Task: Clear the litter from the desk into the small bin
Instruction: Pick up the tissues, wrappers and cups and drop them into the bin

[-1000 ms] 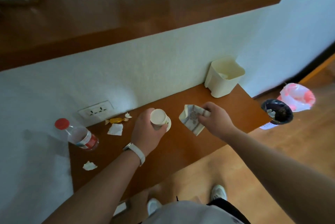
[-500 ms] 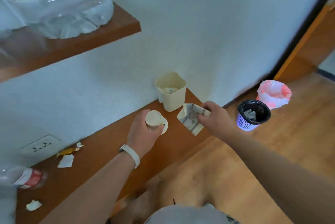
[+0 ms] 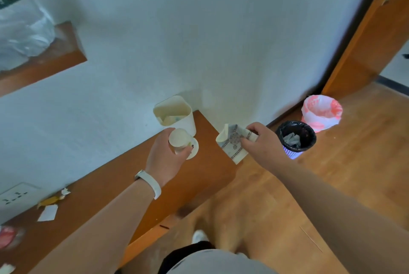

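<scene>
My left grip (image 3: pixel 164 158) is curled round a white paper cup (image 3: pixel 178 139), just short of the cream small bin (image 3: pixel 187 122) on the worktop (image 3: pixel 210 163). My right grip (image 3: pixel 264 143) pinches a patterned paper (image 3: pixel 232 143), its print too blurred to read. Just beyond it a black-lined basket (image 3: pixel 296 138) stands on the floor (image 3: pixel 332 174). Scraps (image 3: pixel 48 212) lie on the worktop well left of both.

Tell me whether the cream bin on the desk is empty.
Not empty: pale scraps lie at the bottom of the cream bin, well below its rim.

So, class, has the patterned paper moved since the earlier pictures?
Yes, rightward: the patterned paper, earlier left of the cream bin, is now right of it.
</scene>
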A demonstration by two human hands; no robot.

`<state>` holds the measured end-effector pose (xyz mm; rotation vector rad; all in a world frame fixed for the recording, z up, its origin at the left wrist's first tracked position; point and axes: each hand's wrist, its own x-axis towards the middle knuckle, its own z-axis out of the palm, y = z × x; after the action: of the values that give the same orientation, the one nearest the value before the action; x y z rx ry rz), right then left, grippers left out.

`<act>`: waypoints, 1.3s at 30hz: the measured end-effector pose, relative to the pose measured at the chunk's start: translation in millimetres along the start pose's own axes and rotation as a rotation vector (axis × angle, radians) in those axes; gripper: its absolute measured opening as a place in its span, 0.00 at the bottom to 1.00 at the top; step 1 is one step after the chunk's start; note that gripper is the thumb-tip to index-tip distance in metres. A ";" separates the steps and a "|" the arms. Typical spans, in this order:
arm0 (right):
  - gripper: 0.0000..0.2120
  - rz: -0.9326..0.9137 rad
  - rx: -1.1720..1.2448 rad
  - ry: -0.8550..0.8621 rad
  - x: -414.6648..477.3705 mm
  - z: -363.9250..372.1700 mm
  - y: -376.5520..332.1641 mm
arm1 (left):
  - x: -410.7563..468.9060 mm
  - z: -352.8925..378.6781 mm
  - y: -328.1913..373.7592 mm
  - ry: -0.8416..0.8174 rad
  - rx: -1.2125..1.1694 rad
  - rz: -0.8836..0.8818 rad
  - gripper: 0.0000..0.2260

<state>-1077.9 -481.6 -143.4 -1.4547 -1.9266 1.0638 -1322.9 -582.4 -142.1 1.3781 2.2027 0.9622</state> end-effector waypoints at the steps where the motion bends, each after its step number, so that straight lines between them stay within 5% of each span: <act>1: 0.05 0.005 0.011 -0.006 2.8 1.0 0.1 | 2.8 0.3 1.0 0.001 0.001 0.000 0.25; 20: 0.04 -0.053 -0.040 -0.143 140.6 54.9 -53.2 | 144.2 -17.6 -43.8 0.174 -0.161 -0.133 0.25; 39: 0.07 -0.150 -0.165 -0.242 245.7 153.2 -93.2 | 192.2 1.5 -87.7 -0.037 0.098 -0.050 0.31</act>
<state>-1323.1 -303.7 -170.5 -1.2883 -2.3029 1.0741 -1465.2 -436.2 -196.9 1.3643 2.2724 0.8147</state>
